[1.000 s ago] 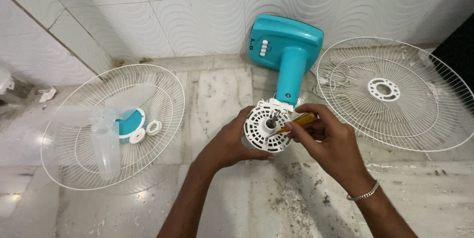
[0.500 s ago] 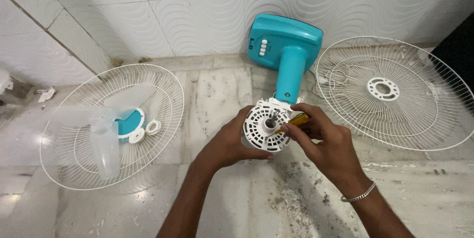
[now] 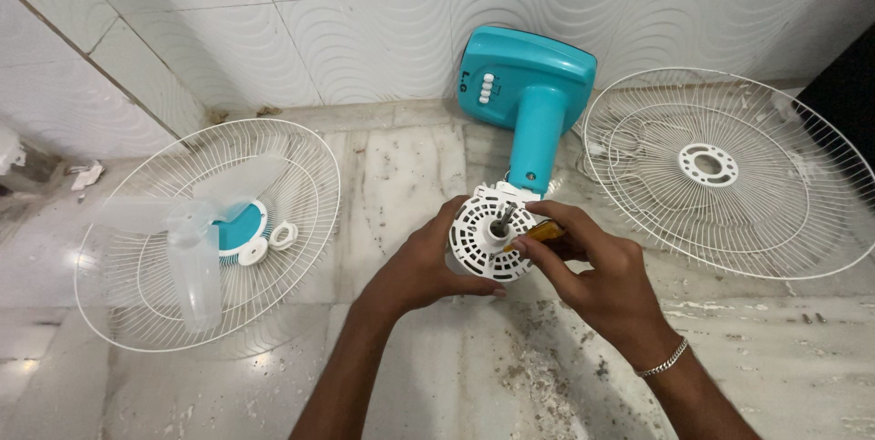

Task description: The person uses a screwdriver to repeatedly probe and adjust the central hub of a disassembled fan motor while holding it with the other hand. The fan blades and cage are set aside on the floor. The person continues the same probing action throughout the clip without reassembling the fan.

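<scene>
The white motor housing [image 3: 493, 232] of a dismantled fan lies in the middle of the marble floor [image 3: 456, 376], its round vented face turned up toward the camera and a short metal shaft [image 3: 504, 218] standing out of its centre. The left hand [image 3: 421, 269] cups the housing from its left and lower side, fingers curled under the rim and the thumb lying along the bottom edge. The right hand [image 3: 597, 280] comes in from the right and is closed around a screwdriver with a yellow handle [image 3: 544, 232], of which only a short piece shows between the fingers; the tip is hidden by the fingers close to the centre of the housing, so whether it touches a screw cannot be told. A silver chain bracelet [image 3: 663, 360] sits on the right wrist.

The housing joins a teal neck [image 3: 533, 141] that runs up and away to the teal fan base [image 3: 527, 75], which lies tipped over against the white tiled wall [image 3: 365, 20], its row of white buttons facing the camera.

To the right, well apart from the hands, a white wire grille [image 3: 729, 171] lies flat on the floor with a white ring at its middle. To the left lies a second wire grille [image 3: 210, 230]; on it rest a translucent three-blade propeller [image 3: 187, 226] with a teal hub and, just beside the hub, a small white ring nut [image 3: 283, 236]. The floor near the person is speckled with dirt.
</scene>
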